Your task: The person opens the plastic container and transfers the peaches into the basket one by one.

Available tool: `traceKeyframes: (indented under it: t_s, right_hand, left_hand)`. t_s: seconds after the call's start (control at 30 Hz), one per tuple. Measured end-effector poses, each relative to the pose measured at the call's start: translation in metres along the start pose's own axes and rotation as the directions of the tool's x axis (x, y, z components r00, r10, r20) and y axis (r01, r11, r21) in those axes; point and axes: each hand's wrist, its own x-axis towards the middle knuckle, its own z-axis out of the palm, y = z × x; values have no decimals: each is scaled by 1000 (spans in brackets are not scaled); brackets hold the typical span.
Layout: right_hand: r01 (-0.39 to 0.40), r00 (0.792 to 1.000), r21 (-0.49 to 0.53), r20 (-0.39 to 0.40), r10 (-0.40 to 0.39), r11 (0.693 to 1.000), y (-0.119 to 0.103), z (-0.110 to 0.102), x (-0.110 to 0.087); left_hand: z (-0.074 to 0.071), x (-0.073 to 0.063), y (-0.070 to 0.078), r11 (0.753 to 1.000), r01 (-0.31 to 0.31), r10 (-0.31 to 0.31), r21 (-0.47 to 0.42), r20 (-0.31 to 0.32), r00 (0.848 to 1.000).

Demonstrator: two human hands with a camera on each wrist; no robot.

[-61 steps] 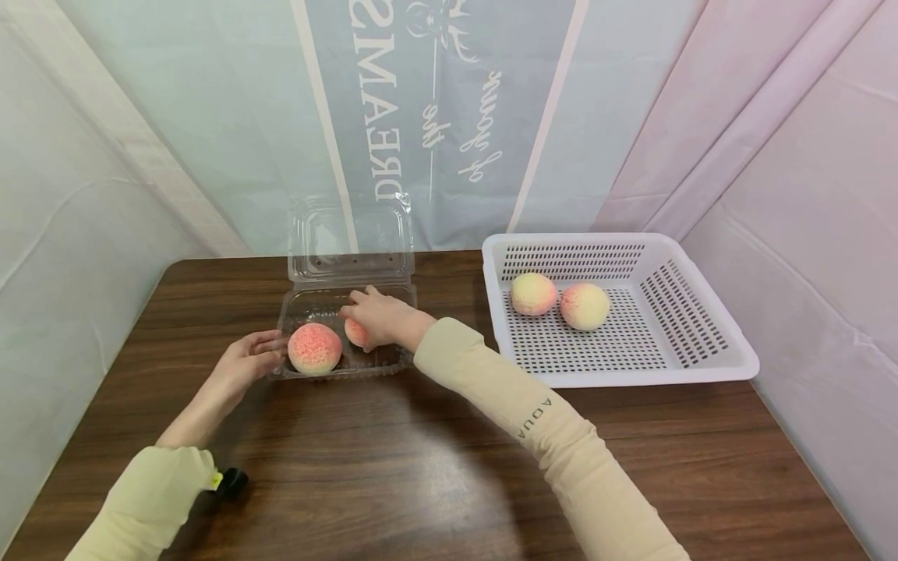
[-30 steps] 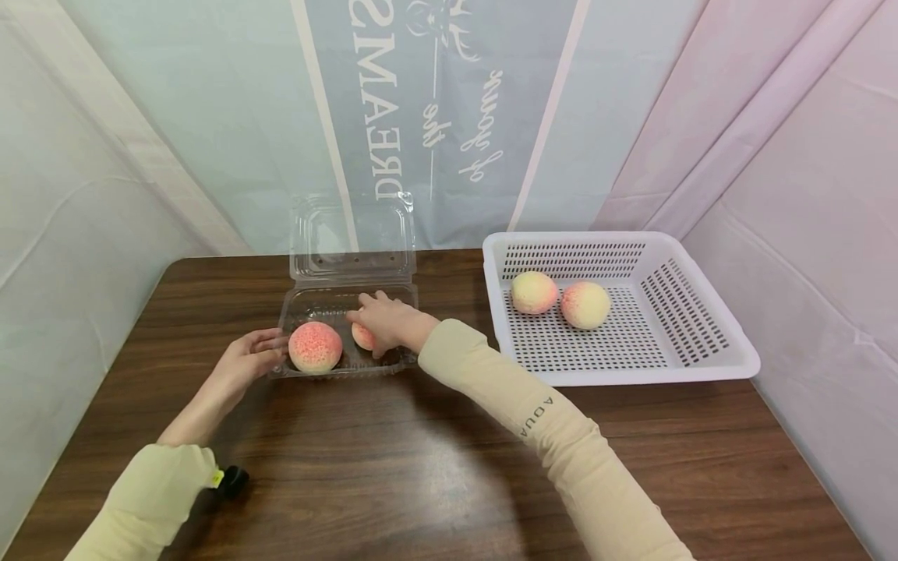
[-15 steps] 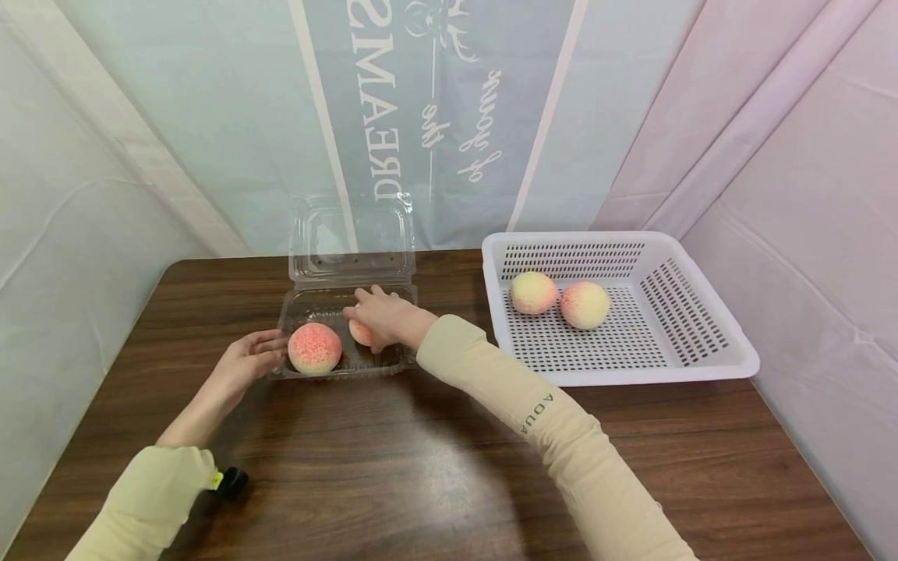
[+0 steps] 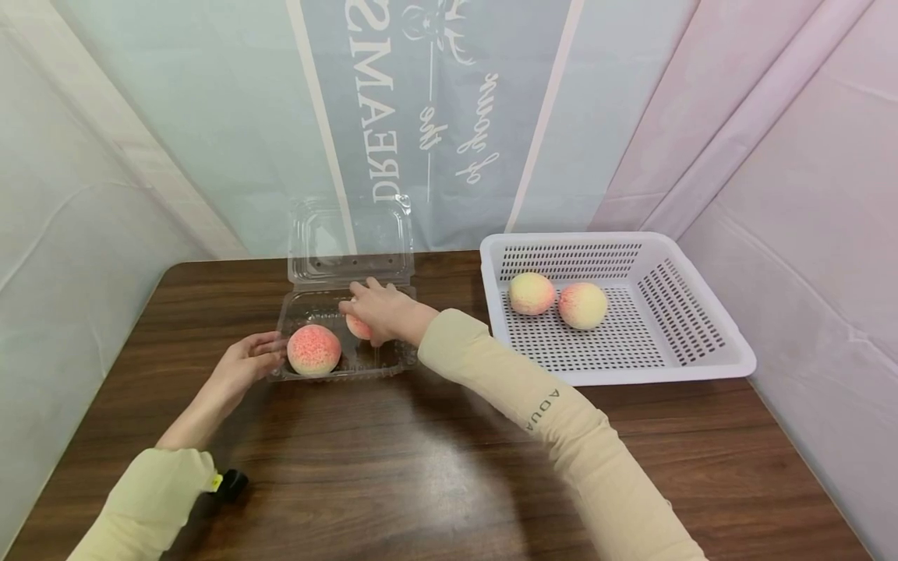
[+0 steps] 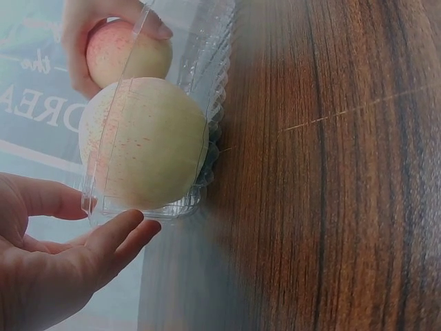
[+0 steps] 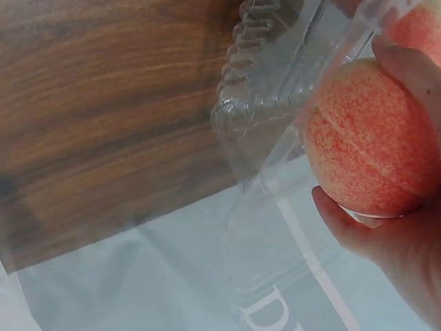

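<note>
My right hand [image 4: 386, 313] curls its fingers and thumb round a peach [image 6: 375, 138] with a speckled pink-red skin. It holds that peach at the right part of a clear plastic clamshell container [image 4: 396, 358]. A second peach [image 4: 313, 349], pink on top and pale yellow below, rests in the container's left part. At the container's left end, my left hand [image 5: 65, 255] touches the wall and rim with fairly straight fingertips. The container's lid [image 4: 351, 238] stands raised at the back. In the head view my right hand covers most of the held peach.
To the right stands a white perforated plastic basket [image 4: 701, 374] with two yellow-pink peaches [image 4: 532, 294] lying in its left half. Everything stands on a dark wooden table [image 4: 337, 483]. Behind it hangs a printed cloth [image 4: 463, 117], with pale cloth at both sides.
My right hand has shifted slightly toward the back of the container with the peach in its grip. The left hand stays at the container's left end.
</note>
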Motion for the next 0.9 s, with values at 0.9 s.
traceKeyframes:
  t_s: [0.9]
  right_hand:
    - [1, 993, -113, -120, -14, 994, 17, -19, -16]
  left_hand:
    - [1, -1, 1, 1000, -7, 7, 6, 0, 1000]
